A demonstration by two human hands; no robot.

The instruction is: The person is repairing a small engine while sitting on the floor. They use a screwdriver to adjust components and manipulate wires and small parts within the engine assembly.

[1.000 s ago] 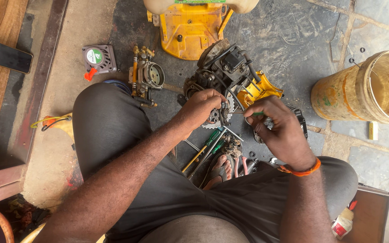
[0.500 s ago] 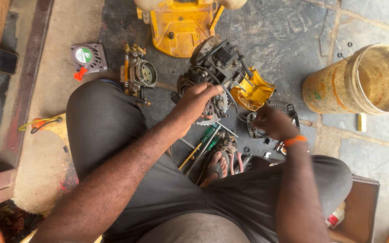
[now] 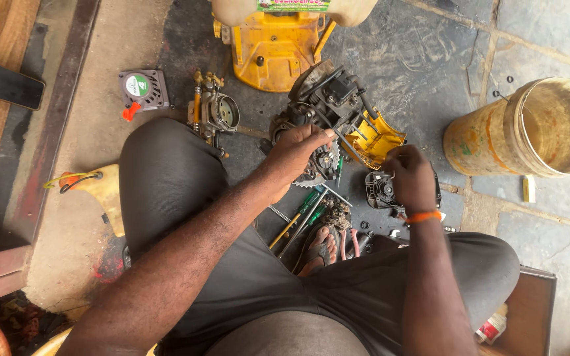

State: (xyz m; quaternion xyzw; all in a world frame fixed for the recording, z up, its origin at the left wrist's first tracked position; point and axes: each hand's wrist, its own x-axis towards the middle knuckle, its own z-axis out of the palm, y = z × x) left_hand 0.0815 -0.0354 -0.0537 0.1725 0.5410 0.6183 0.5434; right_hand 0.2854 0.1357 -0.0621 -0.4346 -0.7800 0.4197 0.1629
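On the floor, engine under left hand grip

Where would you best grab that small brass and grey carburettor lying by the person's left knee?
Probably by the carburettor's grey round body, from above, fingers on its two flanks. It lies flat on the floor with the round opening facing up, and the thin brass fittings along its left side look too slender to grip.

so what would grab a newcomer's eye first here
Probably the stripped-down small engine on the stone floor at centre, with the left hand gripping its lower edge. Right beside it, the right hand rests on a round black part. The bright yellow housing at the top and the stained yellow bucket at right also stand out.
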